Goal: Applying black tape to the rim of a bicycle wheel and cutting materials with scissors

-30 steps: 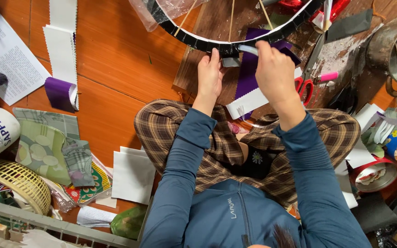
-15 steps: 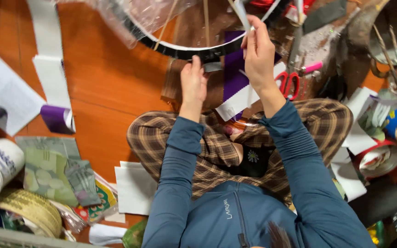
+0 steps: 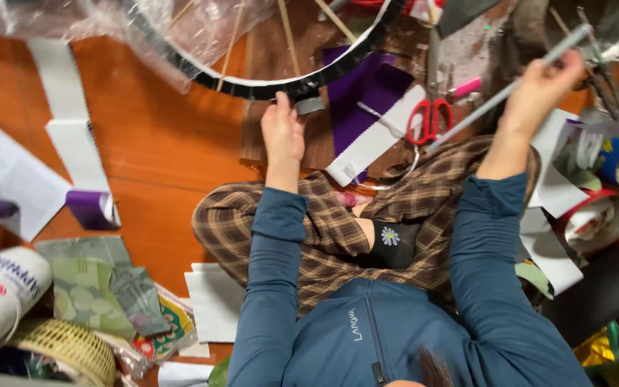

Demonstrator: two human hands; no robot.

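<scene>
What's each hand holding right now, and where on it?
Right hand grips a thin grey strip near its upper end. Left hand pinches the black hoop at its lower rim.

Orange wooden floor [image 3: 159, 143] — paper strips [image 3: 73, 136], red scissors [image 3: 430, 118], purple sheet [image 3: 367, 89] lie on it.
</scene>
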